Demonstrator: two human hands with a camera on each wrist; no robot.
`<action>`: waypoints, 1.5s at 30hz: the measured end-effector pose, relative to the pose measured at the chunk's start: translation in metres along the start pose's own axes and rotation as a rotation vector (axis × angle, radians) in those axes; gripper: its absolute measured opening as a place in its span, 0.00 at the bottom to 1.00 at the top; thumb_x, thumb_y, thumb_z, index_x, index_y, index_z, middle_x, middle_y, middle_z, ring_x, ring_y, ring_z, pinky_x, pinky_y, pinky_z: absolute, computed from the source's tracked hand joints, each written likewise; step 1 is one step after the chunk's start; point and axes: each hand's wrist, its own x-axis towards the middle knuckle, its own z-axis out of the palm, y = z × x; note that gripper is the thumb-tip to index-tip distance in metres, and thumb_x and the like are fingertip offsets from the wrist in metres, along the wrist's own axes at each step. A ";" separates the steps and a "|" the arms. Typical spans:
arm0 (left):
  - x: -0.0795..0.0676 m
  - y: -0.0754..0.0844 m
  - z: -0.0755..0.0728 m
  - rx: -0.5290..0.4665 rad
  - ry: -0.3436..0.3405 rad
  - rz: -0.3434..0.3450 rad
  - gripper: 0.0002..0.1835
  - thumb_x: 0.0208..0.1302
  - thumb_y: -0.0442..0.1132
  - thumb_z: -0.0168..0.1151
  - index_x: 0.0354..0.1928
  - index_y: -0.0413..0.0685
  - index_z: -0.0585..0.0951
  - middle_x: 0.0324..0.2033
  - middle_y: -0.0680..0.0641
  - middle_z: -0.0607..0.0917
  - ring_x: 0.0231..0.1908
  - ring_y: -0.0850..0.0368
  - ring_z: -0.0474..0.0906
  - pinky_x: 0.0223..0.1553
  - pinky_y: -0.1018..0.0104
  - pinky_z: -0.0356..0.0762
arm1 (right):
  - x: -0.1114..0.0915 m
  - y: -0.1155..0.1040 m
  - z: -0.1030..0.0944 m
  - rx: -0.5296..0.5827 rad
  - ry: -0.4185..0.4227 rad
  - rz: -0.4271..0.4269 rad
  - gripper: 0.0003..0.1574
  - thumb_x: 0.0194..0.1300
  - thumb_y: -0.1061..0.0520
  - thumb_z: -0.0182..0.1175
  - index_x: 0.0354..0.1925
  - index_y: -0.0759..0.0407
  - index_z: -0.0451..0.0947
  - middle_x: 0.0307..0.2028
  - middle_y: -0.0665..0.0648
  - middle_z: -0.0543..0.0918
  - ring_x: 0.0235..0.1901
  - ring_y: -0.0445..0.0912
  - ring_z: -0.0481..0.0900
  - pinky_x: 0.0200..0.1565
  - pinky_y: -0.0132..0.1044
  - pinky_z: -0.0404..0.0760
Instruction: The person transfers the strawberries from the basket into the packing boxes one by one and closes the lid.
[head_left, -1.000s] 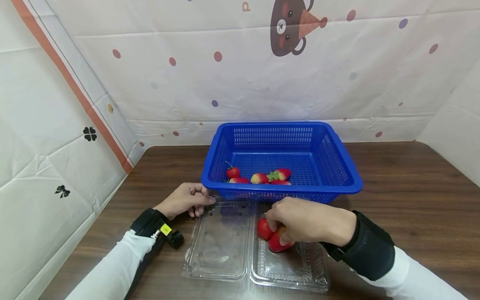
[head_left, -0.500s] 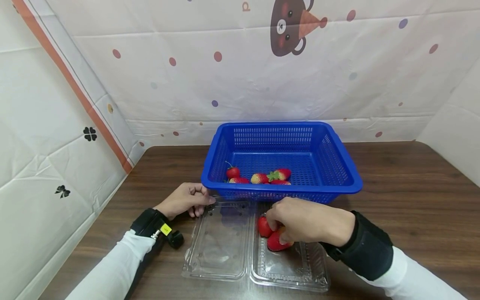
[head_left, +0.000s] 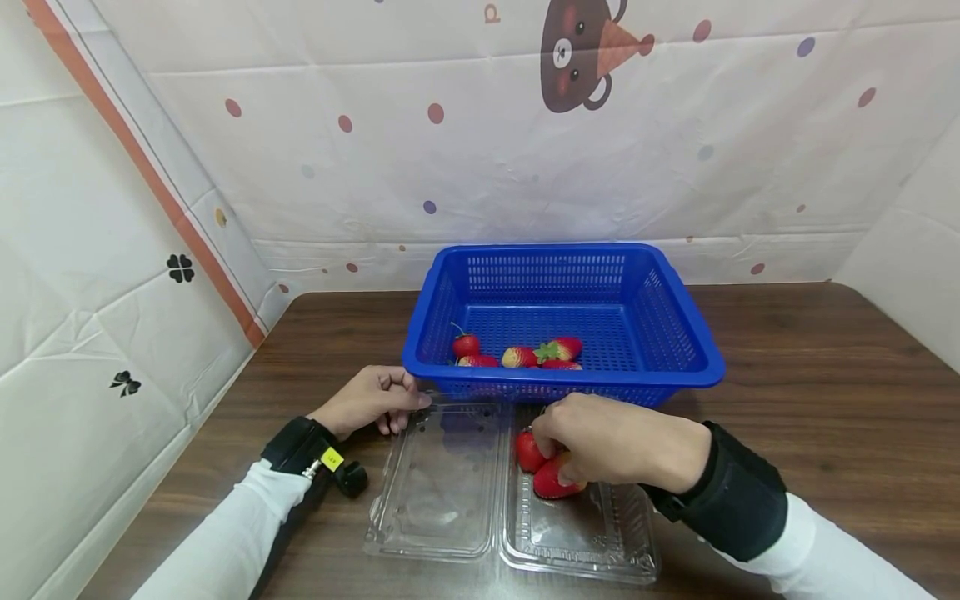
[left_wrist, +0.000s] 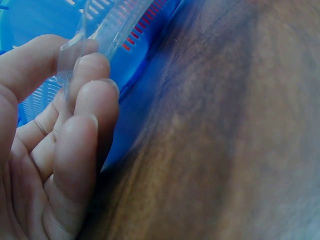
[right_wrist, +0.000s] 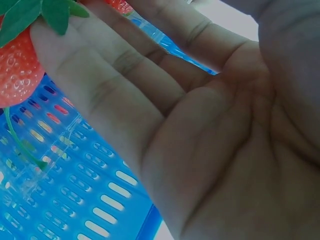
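Observation:
A clear plastic clamshell box lies opened flat on the table, its lid (head_left: 450, 500) on the left and its tray (head_left: 581, 546) on the right. My left hand (head_left: 373, 400) pinches the lid's far left corner (left_wrist: 75, 55) between thumb and fingers. Over the tray, my right hand (head_left: 618, 437) grips a red strawberry (head_left: 553, 482) low inside it. Another strawberry (head_left: 528, 452) sits just beyond, by the fingers. In the right wrist view a leafy strawberry (right_wrist: 20, 70) is beside the fingertips; part of the held one is hidden by the hand.
A blue slotted basket (head_left: 637, 377) stands right behind the box, with several strawberries (head_left: 519, 357) near its front wall. A black wrist camera (head_left: 350, 479) hangs beside the left forearm. Brown wooden table (head_left: 810, 367) extends to both sides, backed by a patterned cloth.
The gripped strawberry has shifted slightly away from me and left inside the tray, and the neighbouring one has edged slightly right. My left hand stays in place on the lid corner.

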 end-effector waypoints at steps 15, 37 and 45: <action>-0.001 0.002 0.001 -0.009 -0.009 -0.003 0.16 0.60 0.45 0.67 0.32 0.38 0.75 0.16 0.48 0.79 0.17 0.56 0.75 0.16 0.72 0.77 | -0.003 -0.001 -0.004 -0.016 0.020 0.019 0.14 0.50 0.60 0.73 0.34 0.52 0.78 0.27 0.46 0.77 0.26 0.39 0.72 0.29 0.33 0.77; 0.002 0.002 0.000 -0.002 0.003 -0.003 0.16 0.59 0.47 0.68 0.31 0.42 0.76 0.16 0.48 0.79 0.16 0.56 0.75 0.15 0.71 0.77 | -0.023 0.004 -0.033 -0.057 0.291 -0.147 0.14 0.56 0.59 0.70 0.42 0.52 0.79 0.38 0.50 0.82 0.38 0.41 0.79 0.39 0.38 0.84; 0.001 0.000 0.000 0.012 0.003 -0.007 0.16 0.60 0.47 0.67 0.32 0.41 0.76 0.16 0.47 0.80 0.17 0.55 0.76 0.16 0.71 0.77 | -0.030 0.009 -0.043 -0.098 0.404 -0.148 0.16 0.55 0.57 0.71 0.42 0.52 0.79 0.38 0.47 0.82 0.37 0.39 0.79 0.38 0.36 0.85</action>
